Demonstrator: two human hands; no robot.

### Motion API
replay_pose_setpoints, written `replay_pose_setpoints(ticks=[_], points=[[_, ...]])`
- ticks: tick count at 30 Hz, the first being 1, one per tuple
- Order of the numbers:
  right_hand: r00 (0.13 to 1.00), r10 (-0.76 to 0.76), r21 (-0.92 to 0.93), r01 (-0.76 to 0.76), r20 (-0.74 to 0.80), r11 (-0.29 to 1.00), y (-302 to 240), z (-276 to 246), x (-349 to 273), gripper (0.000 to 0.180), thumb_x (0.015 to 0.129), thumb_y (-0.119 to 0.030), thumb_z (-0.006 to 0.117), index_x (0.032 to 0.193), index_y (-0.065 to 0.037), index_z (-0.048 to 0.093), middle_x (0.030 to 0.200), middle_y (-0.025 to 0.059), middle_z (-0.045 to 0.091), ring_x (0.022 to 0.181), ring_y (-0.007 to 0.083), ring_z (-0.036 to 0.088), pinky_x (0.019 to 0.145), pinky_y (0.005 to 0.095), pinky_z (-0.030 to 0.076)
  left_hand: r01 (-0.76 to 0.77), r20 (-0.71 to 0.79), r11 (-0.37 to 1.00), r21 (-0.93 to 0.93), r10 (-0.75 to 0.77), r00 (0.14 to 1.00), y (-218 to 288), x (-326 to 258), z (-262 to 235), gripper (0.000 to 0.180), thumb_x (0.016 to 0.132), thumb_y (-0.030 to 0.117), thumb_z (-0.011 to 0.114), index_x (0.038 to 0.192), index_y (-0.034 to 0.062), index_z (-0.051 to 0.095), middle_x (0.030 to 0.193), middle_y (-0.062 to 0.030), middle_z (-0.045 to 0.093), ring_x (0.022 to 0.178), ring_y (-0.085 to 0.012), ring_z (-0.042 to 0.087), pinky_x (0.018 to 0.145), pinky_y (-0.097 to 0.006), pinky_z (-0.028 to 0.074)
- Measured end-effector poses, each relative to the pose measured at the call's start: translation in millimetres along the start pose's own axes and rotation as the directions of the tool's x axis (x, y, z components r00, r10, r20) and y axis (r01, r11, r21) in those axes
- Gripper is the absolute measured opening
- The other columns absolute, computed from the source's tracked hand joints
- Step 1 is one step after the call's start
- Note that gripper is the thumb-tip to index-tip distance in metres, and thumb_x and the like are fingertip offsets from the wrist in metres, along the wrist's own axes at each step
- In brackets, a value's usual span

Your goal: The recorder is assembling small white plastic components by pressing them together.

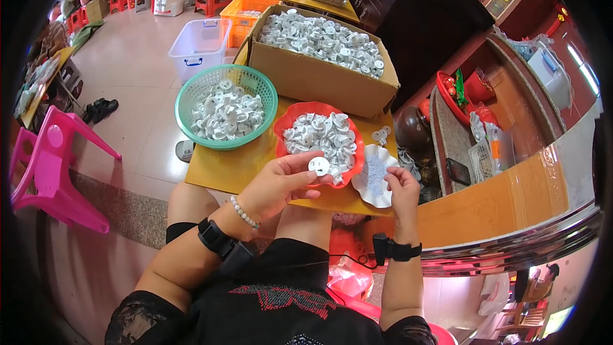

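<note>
My left hand pinches a round white plastic piece between thumb and fingers, its flat disc face up, above the near edge of a red scalloped bowl. Many similar white plastic pieces fill that bowl. My right hand is closed, thumb and fingertips together, at the right rim of a white wavy-edged dish. Tiny pale bluish parts lie in the dish. Whatever the right fingertips hold is too small or hidden to make out.
A green basket of white pieces stands on the yellow table, left of the bowl. Behind is a large cardboard box full of them. A few loose pieces lie right of the bowl. A pink stool stands at left.
</note>
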State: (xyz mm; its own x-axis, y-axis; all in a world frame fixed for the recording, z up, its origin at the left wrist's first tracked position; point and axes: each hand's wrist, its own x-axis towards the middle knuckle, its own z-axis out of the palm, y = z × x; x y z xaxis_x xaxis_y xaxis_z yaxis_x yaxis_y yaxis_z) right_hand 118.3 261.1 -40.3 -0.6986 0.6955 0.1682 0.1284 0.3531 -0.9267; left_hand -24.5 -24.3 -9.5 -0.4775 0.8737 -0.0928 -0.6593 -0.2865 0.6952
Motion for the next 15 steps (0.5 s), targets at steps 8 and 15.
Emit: replay_pose_setpoints(ticks=[8, 15], points=[[0.974, -0.053, 0.398, -0.04, 0.22, 0.917, -138.3, 47.4, -65.5, 0.011, 0.087, -0.001, 0.065, 0.098, 0.0, 0.064, 0.089, 0.0065, 0.069, 0.075, 0.007, 0.06, 0.066, 0.0213, 0.048, -0.163, 0.066, 0.945, 0.282, 0.15, 0.986, 4.5, -19.6, 29.5, 0.042, 0.087, 0.0, 0.066, 0.128, 0.0003, 0.055, 0.113, -0.0061, 0.065, 0.101, -0.0137, 0.064, 0.081, -0.027, 0.055], [0.953, -0.249, 0.295, 0.19, 0.174, 0.936, -143.0, 64.5, -80.5, 0.009, 0.084, -0.001, 0.071, 0.089, 0.0, 0.064, 0.086, 0.0014, 0.064, 0.081, 0.008, 0.057, 0.074, 0.0212, 0.045, -0.434, 0.124, 0.811, 0.392, 0.421, 0.899, -6.6, -21.1, 39.7, 0.041, 0.082, -0.004, 0.068, 0.122, -0.0018, 0.058, 0.111, -0.007, 0.063, 0.101, -0.0145, 0.065, 0.087, -0.028, 0.053]])
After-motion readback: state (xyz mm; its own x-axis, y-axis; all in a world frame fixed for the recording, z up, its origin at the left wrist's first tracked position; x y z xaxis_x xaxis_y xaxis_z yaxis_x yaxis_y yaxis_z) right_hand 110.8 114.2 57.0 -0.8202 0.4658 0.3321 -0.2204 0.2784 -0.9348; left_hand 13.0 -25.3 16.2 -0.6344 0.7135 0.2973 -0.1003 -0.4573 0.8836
